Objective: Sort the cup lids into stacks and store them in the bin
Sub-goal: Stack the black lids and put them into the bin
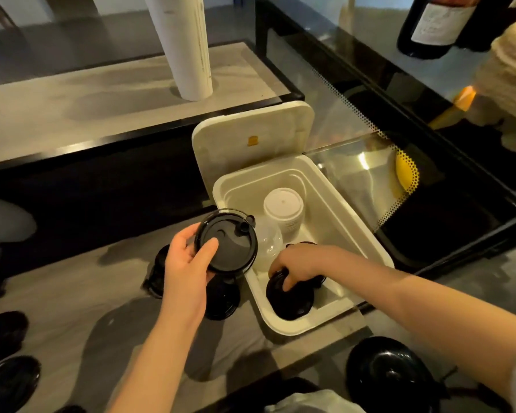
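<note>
Loose black lids (11, 380): 2 lie flat at the lower left edge of the grey counter (72, 293).
Left hand (188, 263): grips 1 black lid, thumb pressed on its top face, fingers curled behind the rim.
Held lid (230, 242): tilted, top face toward the camera, raised above the counter, with the grip at its left edge.
Counter stacks (221, 299): black lids piled on the counter directly below the Held lid; a 2nd dark pile sits just left, partly hidden by the wrist.
Bin (340, 222): white and rectangular, its cover (251, 138) propped upright at the far end; the Held lid overlaps its left rim and is not inside.
Clear lids (268, 242): domed, inside the Bin against its left wall.
White lid stack (283, 210): upright inside the Bin, just beside the Clear lids.
Black stack (289, 302): in the Bin's near corner.
Right hand (301, 263): reaches into the Bin, fingers curled down over the Black stack's top, clasping it.
Single black lid (390, 374): outside the Bin at lower right, near the right forearm.
</note>
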`<state>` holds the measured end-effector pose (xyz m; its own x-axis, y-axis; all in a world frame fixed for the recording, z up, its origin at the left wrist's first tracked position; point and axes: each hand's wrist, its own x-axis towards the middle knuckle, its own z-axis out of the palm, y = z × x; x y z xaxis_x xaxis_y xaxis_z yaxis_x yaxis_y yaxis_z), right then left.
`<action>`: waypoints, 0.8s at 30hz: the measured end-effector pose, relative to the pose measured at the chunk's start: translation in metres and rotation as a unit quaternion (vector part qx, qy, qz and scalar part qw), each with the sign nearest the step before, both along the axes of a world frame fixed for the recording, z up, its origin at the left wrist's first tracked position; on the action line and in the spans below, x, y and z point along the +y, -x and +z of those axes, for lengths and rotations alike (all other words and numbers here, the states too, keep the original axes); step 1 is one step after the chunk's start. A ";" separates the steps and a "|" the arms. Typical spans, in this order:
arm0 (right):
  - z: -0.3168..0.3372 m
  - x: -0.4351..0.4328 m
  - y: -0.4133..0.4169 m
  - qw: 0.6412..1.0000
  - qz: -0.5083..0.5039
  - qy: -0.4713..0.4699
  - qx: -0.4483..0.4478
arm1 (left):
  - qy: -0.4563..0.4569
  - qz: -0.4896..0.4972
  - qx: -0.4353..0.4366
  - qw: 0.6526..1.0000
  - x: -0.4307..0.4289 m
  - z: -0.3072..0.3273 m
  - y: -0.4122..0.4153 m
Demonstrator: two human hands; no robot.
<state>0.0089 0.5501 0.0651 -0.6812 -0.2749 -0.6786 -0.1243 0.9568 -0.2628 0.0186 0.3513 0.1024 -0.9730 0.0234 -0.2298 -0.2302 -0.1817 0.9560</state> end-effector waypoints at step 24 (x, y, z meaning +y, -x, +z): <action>0.006 0.013 -0.004 0.990 -0.029 0.052 0.126 | 0.020 -0.040 -0.025 0.999 0.009 0.008 -0.007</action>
<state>0.0129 0.5631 0.0709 -0.8425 -0.2891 -0.4545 -0.1437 0.9338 -0.3276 0.0254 0.3606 0.1107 -0.9555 0.0912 -0.2804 -0.2902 -0.1229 0.9490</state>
